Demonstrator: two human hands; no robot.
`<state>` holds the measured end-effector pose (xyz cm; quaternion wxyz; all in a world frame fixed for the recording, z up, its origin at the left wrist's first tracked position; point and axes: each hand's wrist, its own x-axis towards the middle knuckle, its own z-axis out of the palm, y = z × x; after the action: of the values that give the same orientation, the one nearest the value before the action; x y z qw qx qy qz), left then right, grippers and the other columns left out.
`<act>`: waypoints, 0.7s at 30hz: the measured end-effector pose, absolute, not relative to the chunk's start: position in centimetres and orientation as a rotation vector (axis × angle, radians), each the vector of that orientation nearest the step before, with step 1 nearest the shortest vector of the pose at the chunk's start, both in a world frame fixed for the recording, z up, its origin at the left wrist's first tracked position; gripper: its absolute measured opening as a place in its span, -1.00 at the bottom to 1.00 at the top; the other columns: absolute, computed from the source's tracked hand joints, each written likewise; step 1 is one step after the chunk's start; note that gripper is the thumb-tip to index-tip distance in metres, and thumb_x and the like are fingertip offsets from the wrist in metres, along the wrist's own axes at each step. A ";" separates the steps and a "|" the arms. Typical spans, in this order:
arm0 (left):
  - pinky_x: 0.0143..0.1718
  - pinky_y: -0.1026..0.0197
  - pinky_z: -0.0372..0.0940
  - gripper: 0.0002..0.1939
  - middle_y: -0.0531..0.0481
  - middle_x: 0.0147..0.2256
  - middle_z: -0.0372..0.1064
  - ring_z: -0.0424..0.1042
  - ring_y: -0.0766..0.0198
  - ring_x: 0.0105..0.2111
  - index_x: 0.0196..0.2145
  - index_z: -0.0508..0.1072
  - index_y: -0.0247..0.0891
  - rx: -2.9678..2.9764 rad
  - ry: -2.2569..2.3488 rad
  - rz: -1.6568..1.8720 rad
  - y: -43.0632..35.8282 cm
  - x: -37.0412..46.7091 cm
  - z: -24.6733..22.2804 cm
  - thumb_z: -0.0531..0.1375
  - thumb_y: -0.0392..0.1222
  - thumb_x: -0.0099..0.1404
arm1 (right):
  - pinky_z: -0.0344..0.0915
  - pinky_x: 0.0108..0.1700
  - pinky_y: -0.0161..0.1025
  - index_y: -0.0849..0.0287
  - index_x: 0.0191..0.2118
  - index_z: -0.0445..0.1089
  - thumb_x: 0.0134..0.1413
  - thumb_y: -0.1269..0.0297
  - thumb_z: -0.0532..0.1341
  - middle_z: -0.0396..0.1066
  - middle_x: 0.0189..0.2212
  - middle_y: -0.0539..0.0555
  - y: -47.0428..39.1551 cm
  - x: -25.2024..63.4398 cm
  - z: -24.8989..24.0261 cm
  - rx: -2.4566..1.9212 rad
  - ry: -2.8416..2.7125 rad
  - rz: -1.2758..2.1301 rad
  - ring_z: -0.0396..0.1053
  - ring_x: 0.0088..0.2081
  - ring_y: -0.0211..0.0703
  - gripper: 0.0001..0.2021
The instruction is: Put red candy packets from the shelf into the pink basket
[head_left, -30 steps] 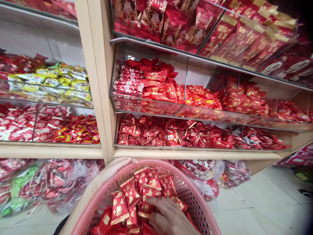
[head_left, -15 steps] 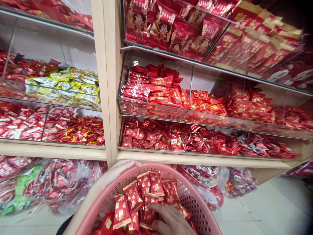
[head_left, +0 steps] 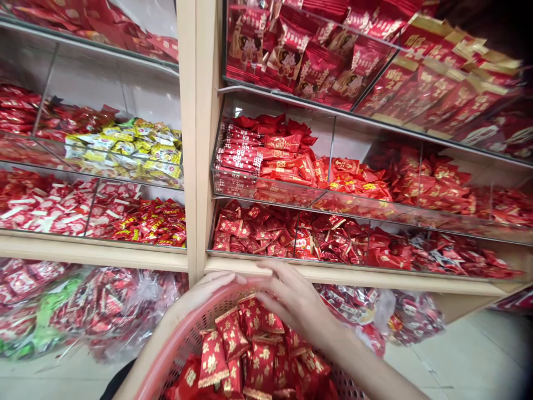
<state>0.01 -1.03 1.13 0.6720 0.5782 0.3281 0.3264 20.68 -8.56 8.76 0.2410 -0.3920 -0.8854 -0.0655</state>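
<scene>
A pink perforated plastic basket [head_left: 177,339] is close in front of me, piled with red candies in gold-printed wrappers [head_left: 233,333]. My left arm runs along the basket's left outer side. On its far rim rests my left hand [head_left: 208,289], holding the basket by the edge with fingers pointing right. Over the far end of the pile, near that rim, is my right hand [head_left: 287,294], its fingers stretched out and apart. Nothing shows in the right hand. Its forearm crosses above the basket's right side and hides part of it.
Just beyond the basket stands a wooden shelf unit [head_left: 258,266] with clear bins. The lowest right bin holds similar red candies [head_left: 254,228]. Yellow-wrapped sweets [head_left: 129,147] lie in a left bin. Plastic bags of sweets [head_left: 120,311] sit under the shelf, over the tiled floor [head_left: 474,350].
My right hand has lifted off the candies and moved up toward the far rim of the basket. My left hand stays on the rim. The view has shifted slightly left.
</scene>
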 end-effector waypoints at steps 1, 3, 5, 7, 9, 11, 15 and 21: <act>0.05 0.21 0.19 -0.70 0.10 -0.17 0.52 0.41 0.16 -0.08 -0.27 0.55 -0.18 1.316 0.739 0.735 -0.9 0.0 1.1 0.11 0.01 0.20 | 0.26 0.00 -0.18 0.17 -0.18 0.31 0.20 0.30 0.06 0.27 0.02 0.13 -6.8 20.0 9.4 -1.075 -2.399 -0.217 0.27 -0.03 -0.16 -0.86; 0.05 0.22 0.18 -0.69 0.08 -0.18 0.52 0.40 0.15 -0.07 -0.27 0.56 -0.20 1.344 0.742 0.729 -0.7 -0.1 1.1 0.11 0.01 0.21 | 0.26 -0.05 -0.16 0.19 -0.14 0.29 0.19 0.33 0.07 0.30 -0.04 0.14 -3.3 18.5 10.0 -1.155 -2.441 -0.311 0.27 -0.08 -0.12 -0.84; 0.04 0.21 0.19 -0.67 0.07 -0.19 0.53 0.41 0.15 -0.09 -0.27 0.56 -0.21 1.343 0.741 0.712 -0.6 -0.2 1.0 0.10 0.02 0.21 | 0.27 -0.12 -0.12 0.21 -0.10 0.27 0.16 0.37 0.08 0.33 -0.10 0.14 -0.1 17.0 10.1 -1.265 -2.503 -0.428 0.25 -0.11 -0.06 -0.81; 0.02 0.19 0.21 -0.66 0.05 -0.19 0.53 0.42 0.15 -0.12 -0.26 0.55 -0.20 1.318 0.737 0.700 -0.6 -0.3 1.0 0.10 0.04 0.20 | 0.25 -0.13 -0.10 0.21 -0.07 0.25 0.15 0.42 0.06 0.33 -0.12 0.16 2.4 15.8 9.8 -1.360 -2.521 -0.525 0.23 -0.10 -0.03 -0.78; 0.01 0.18 0.22 -0.67 0.05 -0.20 0.53 0.43 0.17 -0.14 -0.27 0.55 -0.19 1.312 0.754 0.707 -0.7 -0.3 1.0 0.12 0.05 0.19 | 0.23 -0.11 -0.10 0.21 -0.07 0.24 0.14 0.47 0.03 0.33 -0.12 0.17 4.1 14.8 9.3 -1.423 -2.514 -0.576 0.22 -0.08 -0.02 -0.76; 0.01 0.19 0.22 -0.68 0.05 -0.20 0.52 0.42 0.18 -0.14 -0.29 0.56 -0.18 1.334 0.784 0.730 -0.9 -0.3 1.2 0.12 0.05 0.18 | 0.21 -0.09 -0.09 0.20 -0.07 0.24 0.12 0.50 0.01 0.32 -0.12 0.17 5.3 14.1 8.9 -1.450 -2.502 -0.592 0.21 -0.07 -0.02 -0.74; -0.01 0.19 0.23 -0.70 0.05 -0.24 0.52 0.42 0.18 -0.14 -0.31 0.56 -0.17 1.339 0.811 0.745 -1.3 -0.2 1.7 0.13 0.03 0.18 | 0.19 -0.06 -0.04 0.24 0.01 0.18 0.10 0.53 -0.01 0.31 -0.09 0.21 6.3 13.4 8.3 -1.459 -2.466 -0.601 0.20 -0.06 0.01 -0.66; -0.01 0.18 0.23 -0.69 0.06 -0.25 0.53 0.42 0.18 -0.14 -0.28 0.55 -0.16 1.303 0.813 0.718 -1.4 -0.3 1.6 0.13 0.05 0.18 | 0.19 -0.06 -0.04 0.21 0.06 0.14 0.06 0.52 0.04 0.30 -0.09 0.21 6.7 13.4 7.9 -1.456 -2.448 -0.579 0.20 -0.06 0.01 -0.60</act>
<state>-0.26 -1.39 1.63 0.6616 0.5764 0.3596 0.3175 13.38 6.74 7.93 0.1171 -0.4975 -0.8365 -0.1977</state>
